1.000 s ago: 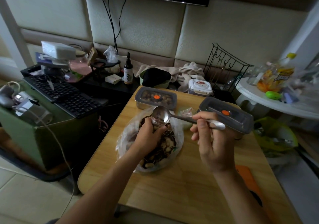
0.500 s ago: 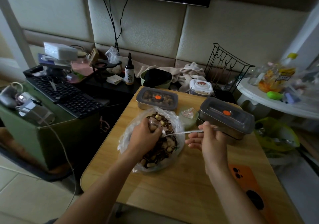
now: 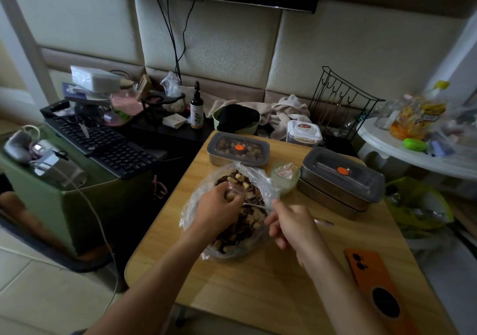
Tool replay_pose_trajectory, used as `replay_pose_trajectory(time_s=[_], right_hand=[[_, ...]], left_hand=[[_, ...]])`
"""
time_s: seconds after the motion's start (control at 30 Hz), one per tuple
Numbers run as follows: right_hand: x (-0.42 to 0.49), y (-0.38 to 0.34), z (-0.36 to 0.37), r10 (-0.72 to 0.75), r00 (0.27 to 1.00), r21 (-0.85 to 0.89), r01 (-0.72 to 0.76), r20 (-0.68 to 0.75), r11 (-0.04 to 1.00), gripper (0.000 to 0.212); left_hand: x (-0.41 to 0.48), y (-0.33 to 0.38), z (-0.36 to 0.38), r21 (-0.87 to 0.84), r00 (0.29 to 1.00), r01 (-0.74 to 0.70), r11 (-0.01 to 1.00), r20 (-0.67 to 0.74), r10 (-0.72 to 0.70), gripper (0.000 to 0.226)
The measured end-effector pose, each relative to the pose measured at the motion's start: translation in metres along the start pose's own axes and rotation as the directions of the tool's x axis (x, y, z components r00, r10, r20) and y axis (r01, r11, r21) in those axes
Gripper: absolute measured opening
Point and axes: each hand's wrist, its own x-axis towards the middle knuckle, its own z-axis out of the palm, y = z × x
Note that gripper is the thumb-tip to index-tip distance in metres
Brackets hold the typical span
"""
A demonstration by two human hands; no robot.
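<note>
**Both hands at the snack bag – spoon in the right**

Head view: a clear plastic bag [image 3: 189,213] sits open on the wooden table [image 3: 258,288], near its left edge. It is heaped with a mix of dark striped seeds and pale peanuts [image 3: 247,222]. The left hand [image 3: 219,207] reaches in over the heap. Its fingers are curled round something small and clear with a few pale nuts in it. It is probably a small pouch [image 3: 234,191], though the dim light and blur keep that unsure.

The right hand [image 3: 291,227] is at the bag's right rim, clenched around a metal spoon [image 3: 322,222]. The end of the handle sticks out past the hand to the right, and the thin shaft runs left into the bag. The bowl is lost among the seeds, just below the left hand's fingertips.

Behind the bag stands a lidded metal container [image 3: 237,150] with an orange valve on top. A second, larger lidded box [image 3: 340,179] sits off to the right – also closed. Between the two, just beside the bag's rim, is a small pale-green cup [image 3: 285,182] holding scraps of wrapper. An orange phone [image 3: 371,280] lies face down near the table's right edge, well apart from the bag. Off the table to the left rests a black keyboard [image 3: 103,143].
</note>
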Motion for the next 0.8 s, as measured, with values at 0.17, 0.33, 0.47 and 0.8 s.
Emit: replay_pose_trajectory(time_s=[0.17,0.33,0.47,0.8], right_hand=[[0.008,-0.003,0.016,-0.136,0.99,-0.088,0.14,0.046,0.986,0.034],[0.011,-0.007,0.027,-0.308,0.945,-0.159,0.322,0.109,0.933,0.023],[0.014,-0.012,0.027,-0.353,0.908,-0.231,0.402,0.224,0.886,0.012],[0.02,-0.017,0.015,-0.685,0.692,-0.471,0.694,0.227,0.545,0.009]], left_hand=[[0.003,-0.005,-0.004,0.16,0.999,0.016,0.987,0.032,-0.022,0.027],[0.005,-0.006,-0.007,0.16,0.997,-0.002,0.987,0.071,-0.01,0.031],[0.004,-0.007,-0.012,0.089,0.995,-0.036,0.995,0.097,0.027,0.034],[-0.003,-0.004,-0.029,-0.114,0.972,-0.092,0.989,0.205,0.114,0.067]])
